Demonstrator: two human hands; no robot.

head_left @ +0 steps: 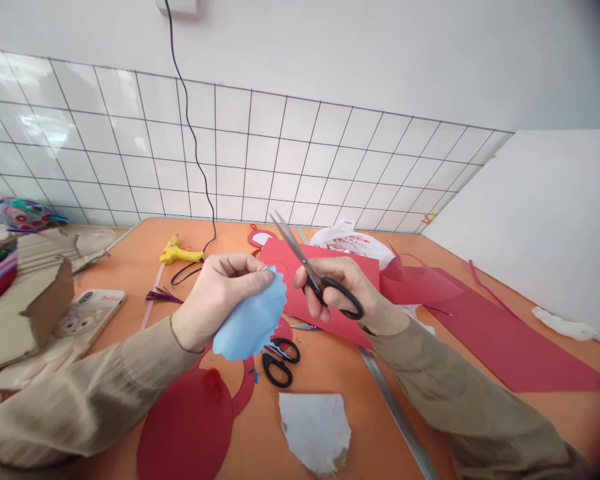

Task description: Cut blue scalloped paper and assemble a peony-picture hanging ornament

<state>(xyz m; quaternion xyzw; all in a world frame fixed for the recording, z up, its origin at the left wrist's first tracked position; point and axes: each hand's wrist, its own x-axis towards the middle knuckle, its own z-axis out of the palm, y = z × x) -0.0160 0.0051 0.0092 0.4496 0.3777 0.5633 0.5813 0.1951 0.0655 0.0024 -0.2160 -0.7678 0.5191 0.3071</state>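
Pinched between the thumb and fingers of my left hand [225, 290] is a light blue paper piece [253, 323] with a scalloped edge. My right hand [353, 287] grips black-handled scissors [300, 250], fingers in the loops and blades pointing up and left, slightly parted. The blades are apart from the blue paper. Below the blue piece, a second pair of black-handled scissors [279, 363] lies on the orange table, its blades partly hidden. Near my right hand is a red sheet [347, 327] with faint curved outlines. A red oval cutout [185, 427] lies below my left hand.
A yellow glue gun [180, 251] with a black cord lies at the back left. Cardboard [30, 300] and a phone [93, 317] are at left. A metal ruler [397, 413], a white scrap [316, 430], a plastic bag [353, 243] and a long red strip [520, 340] lie around.
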